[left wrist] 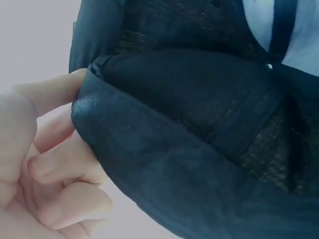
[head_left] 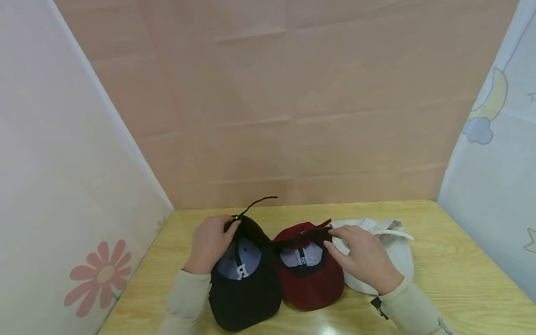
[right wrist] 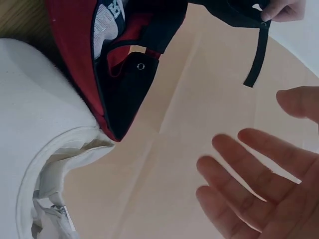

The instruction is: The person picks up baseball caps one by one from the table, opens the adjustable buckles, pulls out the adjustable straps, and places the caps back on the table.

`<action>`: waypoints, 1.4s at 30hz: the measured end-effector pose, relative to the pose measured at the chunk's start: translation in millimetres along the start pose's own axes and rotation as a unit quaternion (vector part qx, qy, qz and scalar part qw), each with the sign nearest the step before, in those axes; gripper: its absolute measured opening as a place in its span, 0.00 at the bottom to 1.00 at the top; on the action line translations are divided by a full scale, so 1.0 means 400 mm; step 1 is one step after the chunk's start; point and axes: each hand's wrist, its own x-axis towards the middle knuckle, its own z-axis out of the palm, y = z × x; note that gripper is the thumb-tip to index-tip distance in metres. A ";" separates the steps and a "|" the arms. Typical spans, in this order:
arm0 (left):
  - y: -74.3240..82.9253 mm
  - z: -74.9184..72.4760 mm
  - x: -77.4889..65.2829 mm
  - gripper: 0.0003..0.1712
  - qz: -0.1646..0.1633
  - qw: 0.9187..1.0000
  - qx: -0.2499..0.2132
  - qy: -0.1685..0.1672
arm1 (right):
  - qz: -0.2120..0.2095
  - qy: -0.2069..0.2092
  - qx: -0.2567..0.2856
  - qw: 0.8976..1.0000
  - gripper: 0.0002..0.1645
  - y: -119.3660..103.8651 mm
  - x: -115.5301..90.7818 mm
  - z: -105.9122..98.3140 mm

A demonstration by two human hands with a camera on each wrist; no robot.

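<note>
A black baseball cap (head_left: 251,302) lies with its inside facing me and its brim toward me; a light lining with a white letter shows inside. My left hand (head_left: 211,242) pinches its back edge by the strap, whose loose end sticks up to the right. In the left wrist view, fingers grip the dark rim of the cap (left wrist: 144,134). Beside it sits a dark red cap (head_left: 311,288), also turned inside toward me. My right hand (head_left: 362,253) hovers by the red cap's strap, fingers extended; the right wrist view shows this hand (right wrist: 264,194) holding nothing.
A white cap (head_left: 399,260) lies at the right, partly behind my right hand and next to the red cap. All the caps are on a wooden table (head_left: 460,279). A tan backdrop (head_left: 293,116) stands behind, with patterned sheets on both sides.
</note>
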 end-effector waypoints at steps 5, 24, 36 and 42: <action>0.037 -0.037 -0.009 0.11 0.019 1.000 -0.003 0.015 | -0.016 0.008 0.004 1.000 0.12 -0.023 0.000 -0.005; 0.186 0.003 0.005 0.12 0.114 0.986 -0.095 0.075 | -0.067 0.061 0.035 0.995 0.19 -0.084 0.041 -0.025; 0.255 0.071 -0.012 0.12 0.147 0.983 -0.108 0.013 | -0.078 0.102 0.038 0.991 0.11 -0.107 0.060 0.006; 0.282 0.080 -0.017 0.12 0.174 0.979 -0.109 -0.007 | -0.069 0.109 0.037 0.991 0.07 -0.109 0.059 0.009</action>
